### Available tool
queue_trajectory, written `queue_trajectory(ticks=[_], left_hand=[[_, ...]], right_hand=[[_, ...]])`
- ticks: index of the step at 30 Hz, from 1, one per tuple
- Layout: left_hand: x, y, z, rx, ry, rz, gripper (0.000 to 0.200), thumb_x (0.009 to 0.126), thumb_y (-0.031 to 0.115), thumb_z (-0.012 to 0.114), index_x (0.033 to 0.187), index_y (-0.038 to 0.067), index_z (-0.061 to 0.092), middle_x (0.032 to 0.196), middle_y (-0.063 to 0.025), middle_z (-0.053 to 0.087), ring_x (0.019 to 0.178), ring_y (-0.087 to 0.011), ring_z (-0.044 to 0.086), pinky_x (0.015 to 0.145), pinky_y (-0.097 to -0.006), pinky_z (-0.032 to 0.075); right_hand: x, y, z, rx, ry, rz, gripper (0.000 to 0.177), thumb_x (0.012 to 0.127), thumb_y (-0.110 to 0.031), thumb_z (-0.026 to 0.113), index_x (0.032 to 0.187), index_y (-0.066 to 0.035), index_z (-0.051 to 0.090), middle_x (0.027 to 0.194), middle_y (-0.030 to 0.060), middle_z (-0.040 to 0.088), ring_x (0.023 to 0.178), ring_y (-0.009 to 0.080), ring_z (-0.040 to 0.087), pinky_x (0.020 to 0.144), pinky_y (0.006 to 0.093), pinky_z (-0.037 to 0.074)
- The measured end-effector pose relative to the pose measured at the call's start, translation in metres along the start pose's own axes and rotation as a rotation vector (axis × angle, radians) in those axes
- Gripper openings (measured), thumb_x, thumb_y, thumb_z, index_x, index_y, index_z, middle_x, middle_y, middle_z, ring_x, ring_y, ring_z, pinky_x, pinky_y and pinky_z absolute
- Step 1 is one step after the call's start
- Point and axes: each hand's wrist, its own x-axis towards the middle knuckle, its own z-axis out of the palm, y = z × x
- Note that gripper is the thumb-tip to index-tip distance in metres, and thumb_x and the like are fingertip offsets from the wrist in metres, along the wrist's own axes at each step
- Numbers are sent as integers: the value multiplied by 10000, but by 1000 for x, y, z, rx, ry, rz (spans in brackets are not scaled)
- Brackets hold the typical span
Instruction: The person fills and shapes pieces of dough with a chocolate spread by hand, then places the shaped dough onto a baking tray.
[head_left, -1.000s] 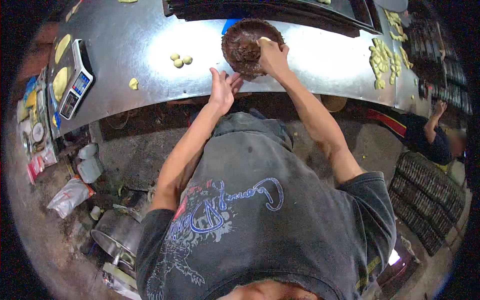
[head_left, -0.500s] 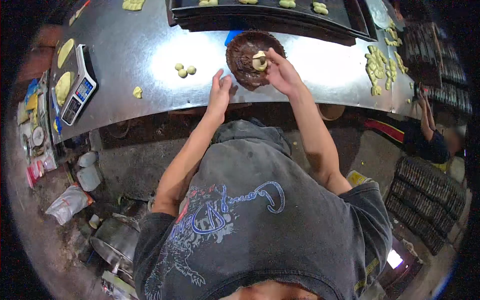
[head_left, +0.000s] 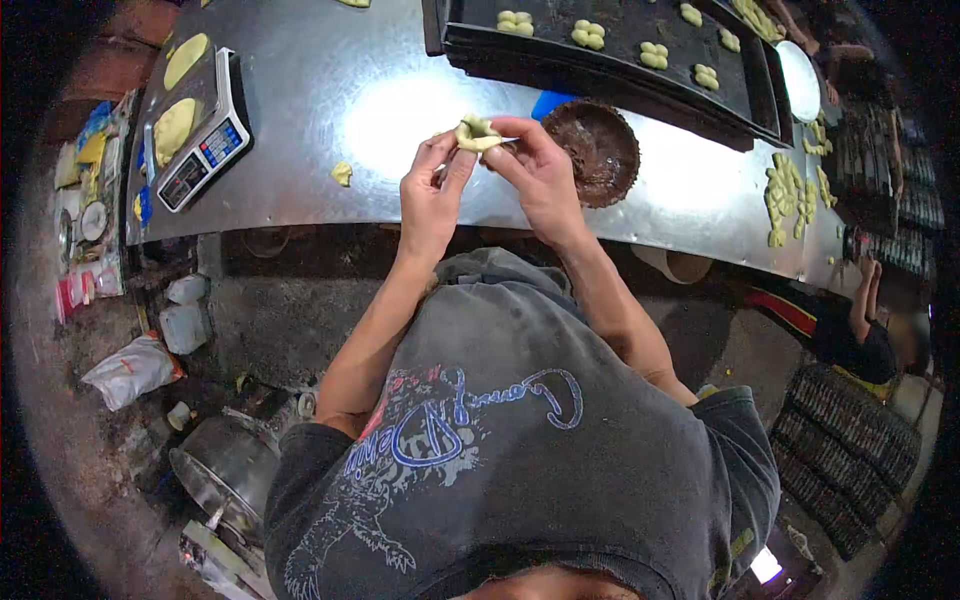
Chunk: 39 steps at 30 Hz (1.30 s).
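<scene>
A small piece of pale yellow dough, shaped like an open cup, is pinched between both hands above the metal table. My left hand grips its left side with thumb and fingers. On the other side, my right hand closes on the dough, thumb below and fingers on top. Just right of my right hand sits a round bowl with dark brown, chocolate-like paste smeared inside. A small dough scrap lies on the table to the left.
A black baking tray bearing clustered dough balls stands at the back. To the left are a digital scale and flat dough pieces. Dough strips lie on the right, where another person is partly visible.
My right hand has brought the dough left, away from over the bowl. My left hand, open before, now grips it too. The view has shifted, and the three dough balls no longer show.
</scene>
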Motion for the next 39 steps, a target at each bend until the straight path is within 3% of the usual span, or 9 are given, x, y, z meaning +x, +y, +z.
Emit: queue_trajectory(ticks=[4,7,14,18,23,25,31,35,39], left_hand=[[12,9,-26,-134,-177,68,283,1015,175,610,1241,16,675,1195,-42,602,1075,-129,557,850,-240,455],[15,0,-44,-101,-254,163,242,961,168,684,1170,53,725,1158,-39,595,1090,-175,545,907,-295,444],[32,15,-46,49,-150,137,199,907,235,764,876,42,730,909,-7,597,877,-123,572,821,-266,456],[31,14,-35,-168,-143,-198,332,1003,350,655,1042,23,696,888,21,597,770,-42,531,659,-202,425],[42,23,-30,-227,-382,-367,462,1014,449,600,1160,21,697,886,-28,639,774,-69,565,660,-216,458],[45,20,-34,-89,-480,-433,441,1024,421,592,1160,19,712,918,-49,654,783,-89,585,692,-227,484],[23,30,-13,-109,-321,63,367,1034,319,595,1215,21,708,1130,-70,564,877,-109,576,758,-254,501],[19,38,-18,165,-301,182,421,1030,300,601,1362,41,616,1192,-69,511,937,-117,570,798,-266,511],[17,34,-12,-59,-203,15,393,1053,307,560,1311,15,613,1054,-58,585,844,-93,558,741,-243,492]], right_hand=[[8,-12,5,47,-171,149,223,975,-198,693,1096,-20,633,884,13,636,704,63,533,620,216,455],[12,-19,-5,48,-232,335,174,1011,-205,637,1030,-32,623,874,-3,606,718,77,531,659,224,447],[4,-21,24,-439,-70,-175,303,941,-177,717,1208,-36,688,1017,46,617,874,105,570,752,263,480],[-10,-32,47,-593,67,-267,192,897,-98,754,1072,-30,713,932,38,597,812,117,559,689,270,463],[-15,-46,49,-660,49,-410,166,876,-66,768,953,1,637,872,83,617,729,160,609,657,299,516],[-15,-47,37,-552,41,-116,180,890,-93,764,960,5,630,880,77,637,762,145,615,693,291,523],[8,-27,3,-139,79,78,256,900,-190,779,998,-3,634,910,48,656,839,98,609,759,273,513],[16,-23,9,-2,40,126,216,908,-182,771,980,-15,655,952,44,638,807,91,594,718,271,506],[15,-20,19,-316,75,-6,162,920,-149,749,978,-8,693,961,54,625,773,97,594,658,255,498]])
